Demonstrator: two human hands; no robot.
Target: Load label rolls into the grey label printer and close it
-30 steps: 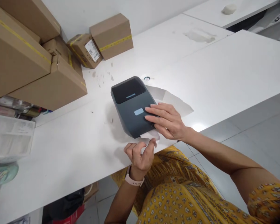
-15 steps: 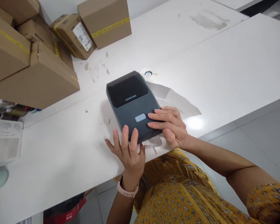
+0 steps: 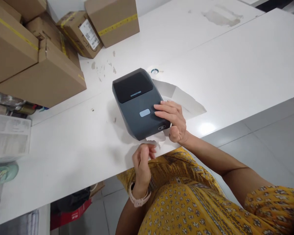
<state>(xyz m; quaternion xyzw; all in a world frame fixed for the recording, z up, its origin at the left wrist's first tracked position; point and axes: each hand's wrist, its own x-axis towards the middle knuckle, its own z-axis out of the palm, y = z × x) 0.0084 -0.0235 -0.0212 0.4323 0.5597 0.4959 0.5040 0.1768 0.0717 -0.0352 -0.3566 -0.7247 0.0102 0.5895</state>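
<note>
A dark blue-grey label printer point(image 3: 134, 117) with a glossy black window and a pale oval button sits near the table's front edge. My right hand point(image 3: 172, 119) grips its right side, fingers over the top beside the button and thumb low at the front corner. Just in front of the printer, my left hand point(image 3: 142, 161) is closed, its fingers curled at a torn edge of white paper; whether they pinch it is hidden. More of this white paper point(image 3: 186, 99) spreads out from under the printer to the right.
Cardboard boxes point(image 3: 46, 78) with yellow tape are stacked at the back left. A small ring-rimmed round piece point(image 3: 155, 71) lies behind the printer. At the left edge are a clear plastic container point(image 3: 12, 133) and a mint-green item point(image 3: 5, 173). The white table's point(image 3: 71, 156) front edge runs close to my body.
My left hand has come off the printer's front left corner, dropped toward the table edge and curled its fingers by the paper. My right hand stays on the printer.
</note>
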